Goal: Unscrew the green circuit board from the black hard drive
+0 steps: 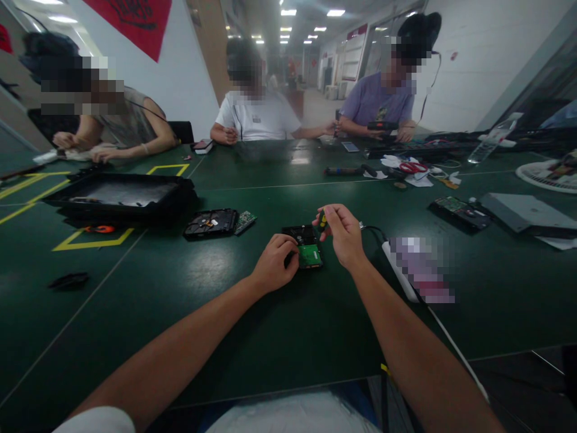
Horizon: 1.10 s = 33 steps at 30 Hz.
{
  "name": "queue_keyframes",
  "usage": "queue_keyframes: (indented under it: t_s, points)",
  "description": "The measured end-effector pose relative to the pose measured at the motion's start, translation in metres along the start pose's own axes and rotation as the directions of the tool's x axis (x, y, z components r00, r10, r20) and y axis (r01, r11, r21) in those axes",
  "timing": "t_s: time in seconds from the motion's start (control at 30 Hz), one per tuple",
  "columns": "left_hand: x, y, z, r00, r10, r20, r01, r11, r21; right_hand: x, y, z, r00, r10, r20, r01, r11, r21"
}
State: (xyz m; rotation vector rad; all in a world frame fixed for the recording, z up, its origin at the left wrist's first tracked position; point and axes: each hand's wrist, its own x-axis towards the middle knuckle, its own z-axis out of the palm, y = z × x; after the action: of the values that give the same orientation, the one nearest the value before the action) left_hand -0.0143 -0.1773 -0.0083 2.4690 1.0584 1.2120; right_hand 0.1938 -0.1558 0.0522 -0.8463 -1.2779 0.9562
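Note:
A hard drive (310, 256) with a green circuit board lies on the table in front of me, board side up. My left hand (277, 261) grips its left edge with curled fingers, which cover part of that side. Above the drive's right side, my right hand (341, 234) is closed around the yellow-and-black handle of a screwdriver (322, 221). The screwdriver is held roughly upright; its tip is too small to make out. To the left are another dark drive (211, 224) and a loose circuit board (245, 222).
A black plastic tray-like housing (121, 195) stands at left. A power strip (400, 270) and its cable lie right of my forearm. Farther right are another drive (458, 213) and a grey box (529, 213). Several people sit across the green table (202, 343).

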Motion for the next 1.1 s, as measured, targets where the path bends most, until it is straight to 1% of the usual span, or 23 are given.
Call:
queue_keyframes:
  t_s: [0.1, 0.33, 0.47, 0.67, 1.1]
  points:
    - [0.0003, -0.0013, 0.0002, 1.0, -0.01, -0.013, 0.01, 1.0, 0.008, 0.0, -0.0009, 0.0004, 1.0, 0.005, -0.003, -0.005, 1.0, 0.001]
    - [0.0006, 0.0008, -0.0013, 1.0, 0.018, -0.022, -0.018, 1.0, 0.013, 0.0003, -0.0018, 0.0002, 1.0, 0.002, -0.003, -0.002, 1.0, 0.003]
    - [-0.0006, 0.0015, -0.0019, 0.999, 0.032, 0.003, -0.032, 0.999, 0.018, 0.0002, -0.0002, 0.0003, 1.0, 0.003, -0.006, -0.003, 1.0, -0.003]
    - [-0.0012, 0.0014, -0.0023, 0.998, 0.046, 0.04, -0.047, 0.998, 0.031, -0.0004, -0.0013, 0.0023, 0.998, 0.011, -0.056, -0.01, 1.0, 0.028]
    - [0.0001, 0.0016, -0.0033, 0.996, 0.078, 0.05, -0.079, 0.996, 0.027, -0.0001, -0.0012, 0.0024, 0.999, 0.026, -0.034, -0.024, 0.998, 0.064]
